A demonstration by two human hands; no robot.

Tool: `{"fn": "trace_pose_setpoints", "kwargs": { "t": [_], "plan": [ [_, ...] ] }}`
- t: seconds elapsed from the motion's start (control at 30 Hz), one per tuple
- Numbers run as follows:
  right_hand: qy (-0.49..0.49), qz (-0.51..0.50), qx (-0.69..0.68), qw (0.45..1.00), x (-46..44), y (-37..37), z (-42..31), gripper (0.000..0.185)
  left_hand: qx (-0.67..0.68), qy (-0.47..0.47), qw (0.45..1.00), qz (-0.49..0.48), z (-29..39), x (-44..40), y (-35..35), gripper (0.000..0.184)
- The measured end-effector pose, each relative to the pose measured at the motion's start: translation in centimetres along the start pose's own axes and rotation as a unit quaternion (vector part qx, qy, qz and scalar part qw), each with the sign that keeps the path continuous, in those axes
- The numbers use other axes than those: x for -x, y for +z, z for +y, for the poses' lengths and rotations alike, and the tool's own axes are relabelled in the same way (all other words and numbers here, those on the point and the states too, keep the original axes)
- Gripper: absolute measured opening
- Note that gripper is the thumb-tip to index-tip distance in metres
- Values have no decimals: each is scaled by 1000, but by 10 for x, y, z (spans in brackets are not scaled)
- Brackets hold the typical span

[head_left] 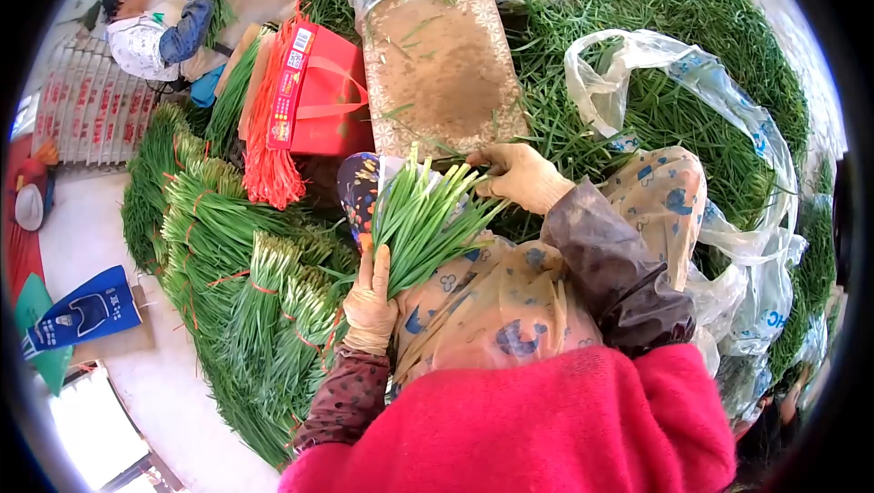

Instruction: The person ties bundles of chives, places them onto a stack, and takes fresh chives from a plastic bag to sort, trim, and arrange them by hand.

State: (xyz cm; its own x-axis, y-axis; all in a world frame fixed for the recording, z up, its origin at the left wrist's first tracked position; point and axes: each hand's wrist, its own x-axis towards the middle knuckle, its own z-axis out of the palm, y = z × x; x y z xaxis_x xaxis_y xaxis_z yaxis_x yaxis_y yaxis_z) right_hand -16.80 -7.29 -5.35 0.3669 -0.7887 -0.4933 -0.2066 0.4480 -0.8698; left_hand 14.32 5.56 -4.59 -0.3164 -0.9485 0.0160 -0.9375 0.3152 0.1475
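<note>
Green bunch (421, 224) over your lap (514, 311). Left hand (370, 306): fingers together along left side, can't tell grip. Right hand (526, 176): fingers bent at right edge, can't tell pinch. Likely tidying stalks; next needs steady left support.

Bright, soft daylight fills the scene, strongest at lower left, where an opening (98, 425) burns out to flat white and the pale floor (168, 334) looks washed out. Glints sit on the clear plastic bag (778, 311) and the dark right sleeve (628, 288), while the bunch of green stalks (423, 229) reads fairly crisp. The wide lens bends the outer scene inside a black round border, with detail softening toward it.
</note>
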Motion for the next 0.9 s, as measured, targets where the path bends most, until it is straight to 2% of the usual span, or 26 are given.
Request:
{"fn": "trace_pose_setpoints", "kwargs": {
  "t": [0.03, 0.07, 0.13, 0.17, 0.27, 0.3, 0.4, 0.43, 0.5, 0.53, 0.57, 0.6, 0.63, 0.67, 0.77, 0.83, 0.87, 0.9],
  "plan": [
    [19, 21, -5, 1000, 2, 2, -2, 35, 2, 3, 1000, 1, 0, -1, -1, 86],
    [22, 21, -2, 1000, 1, 0, 3, 35, 5, 5, 1000, 2, 1, -1, 0, 87],
    [-66, 150, 18, 986, -5, -5, 17, 22, -13, 6, 1000, 4, -1, 0, 4, 86],
    [-80, 231, 20, 969, -3, -15, 12, 14, -1, 1, 1000, 2, -1, 0, 4, 87],
    [-103, 392, -91, 910, -19, -65, 41, 8, 4, -12, 1000, -2, 0, 1, 1, 87],
    [-116, 406, -147, 894, -13, -78, 38, 11, 3, -9, 1000, -4, -2, 1, 1, 86],
    [-117, 535, -151, 823, -12, -109, 61, 18, 18, 1, 1000, 6, -3, -1, 2, 85],
    [-117, 534, -149, 824, -12, -112, 69, 18, 29, 8, 999, 16, -3, -1, 3, 85],
    [-44, 488, 53, 870, -8, -109, 77, 17, 26, 6, 999, 24, -1, -1, 5, 86],
    [43, 376, 138, 915, 16, -84, 34, 29, 23, 5, 999, 31, -1, 0, 5, 86],
    [68, 282, 158, 944, 14, -70, 36, 45, 23, 6, 999, 28, -2, 0, 5, 86],
    [58, 149, 143, 977, 21, -56, 22, 53, 18, 8, 1000, 24, -3, 0, 6, 87],
    [114, 48, 92, 988, 28, -40, -2, 52, 14, 9, 1000, 21, -4, -1, 6, 88],
    [111, -30, 98, 989, 29, -31, -13, 42, 13, 11, 1000, 20, -3, -2, 5, 88],
    [123, -28, 88, 988, 24, -10, -16, 35, 7, 19, 1000, 13, -3, -3, 0, 89],
    [111, -24, 138, 984, 20, -8, -13, 23, 1, 5, 1000, -8, -2, -2, 0, 92],
    [113, -25, 138, 984, 18, -7, -4, 23, 3, 4, 1000, -9, -2, -2, -1, 92],
    [48, -35, 10, 998, 17, -7, 9, 20, 11, 7, 1000, 3, -1, -3, -1, 93]
  ]
}}
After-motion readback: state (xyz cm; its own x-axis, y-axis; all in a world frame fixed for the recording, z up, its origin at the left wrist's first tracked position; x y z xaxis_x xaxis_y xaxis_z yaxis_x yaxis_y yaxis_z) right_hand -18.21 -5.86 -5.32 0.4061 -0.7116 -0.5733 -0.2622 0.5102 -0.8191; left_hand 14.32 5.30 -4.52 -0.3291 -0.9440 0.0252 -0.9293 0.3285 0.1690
